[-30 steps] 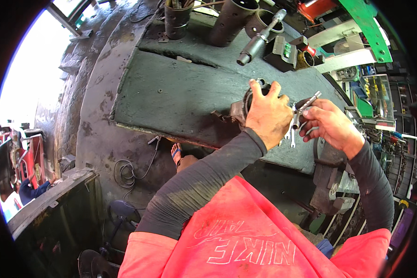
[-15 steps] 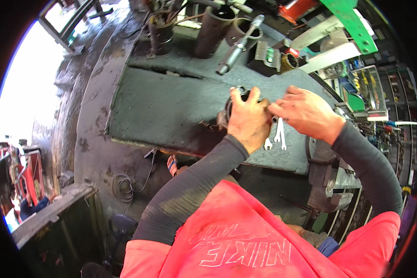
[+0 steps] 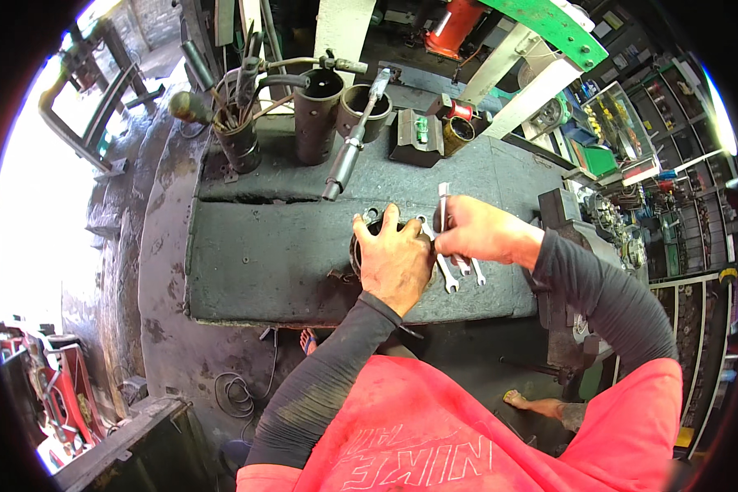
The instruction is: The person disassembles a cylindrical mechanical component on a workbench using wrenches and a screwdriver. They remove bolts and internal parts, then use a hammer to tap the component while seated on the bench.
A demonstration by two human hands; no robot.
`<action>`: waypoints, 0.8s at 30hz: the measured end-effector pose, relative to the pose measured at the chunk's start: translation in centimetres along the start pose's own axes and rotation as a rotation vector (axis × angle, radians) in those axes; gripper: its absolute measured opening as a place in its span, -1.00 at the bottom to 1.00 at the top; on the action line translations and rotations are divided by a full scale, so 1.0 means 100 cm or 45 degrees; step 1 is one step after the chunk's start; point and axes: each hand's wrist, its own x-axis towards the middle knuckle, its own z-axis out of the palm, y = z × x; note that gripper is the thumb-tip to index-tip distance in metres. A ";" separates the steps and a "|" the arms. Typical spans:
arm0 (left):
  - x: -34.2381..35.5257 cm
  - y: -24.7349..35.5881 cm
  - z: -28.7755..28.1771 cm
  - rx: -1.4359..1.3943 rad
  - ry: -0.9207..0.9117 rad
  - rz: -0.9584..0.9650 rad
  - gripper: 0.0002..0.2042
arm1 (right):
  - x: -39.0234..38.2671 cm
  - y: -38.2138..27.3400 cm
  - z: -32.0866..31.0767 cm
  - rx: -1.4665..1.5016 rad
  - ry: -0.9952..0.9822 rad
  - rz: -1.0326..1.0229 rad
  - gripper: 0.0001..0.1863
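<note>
My left hand point(image 3: 395, 258) lies over a dark round metal part point(image 3: 356, 252) on the bench, fingers spread across its top and gripping it. Most of the part is hidden under the palm. Close beside it, my right hand point(image 3: 485, 232) is closed around a slim silver metal tool point(image 3: 444, 199). The tool's upper end sticks up past the fingers; its lower end is hidden, so its kind is unclear. Below the right hand, a silver open-end wrench point(image 3: 450, 281) lies on the bench with another wrench point(image 3: 479, 275) to its right.
At the back of the dark workbench point(image 3: 254, 262) stand metal cylinders point(image 3: 316, 123), one holding several tools. A long silver ratchet-like tool point(image 3: 357, 152) leans against a cylinder. A dark V-shaped block point(image 3: 416, 139) sits nearby. A bench vise point(image 3: 567, 299) is at the right edge.
The view has shifted, so the bench sits lower and further left. My right hand has turned and now shows the silver tool upright in its grip. My left hand stays on the round part.
</note>
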 end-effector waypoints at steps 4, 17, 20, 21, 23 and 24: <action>0.000 0.001 -0.001 -0.050 0.058 -0.035 -0.72 | 0.008 0.003 -0.007 -1.060 0.134 -0.806 -0.65; -0.002 0.001 -0.009 -0.043 -0.027 -0.016 -0.59 | -0.022 0.033 0.008 -0.460 0.506 -0.314 -0.75; -0.002 0.002 -0.011 -0.044 -0.054 -0.028 -0.49 | -0.024 0.027 0.010 -0.498 0.514 -0.499 -0.81; -0.002 0.002 -0.012 -0.038 -0.043 -0.025 -0.47 | -0.023 0.025 0.012 -0.560 0.492 -0.523 -0.81; -0.002 0.003 -0.013 -0.043 -0.053 -0.035 -0.54 | -0.024 0.020 0.017 -0.531 0.460 -0.431 -0.78; -0.002 0.003 -0.014 -0.055 -0.059 -0.037 -0.57 | -0.024 0.017 0.018 -0.547 0.409 -0.375 -0.77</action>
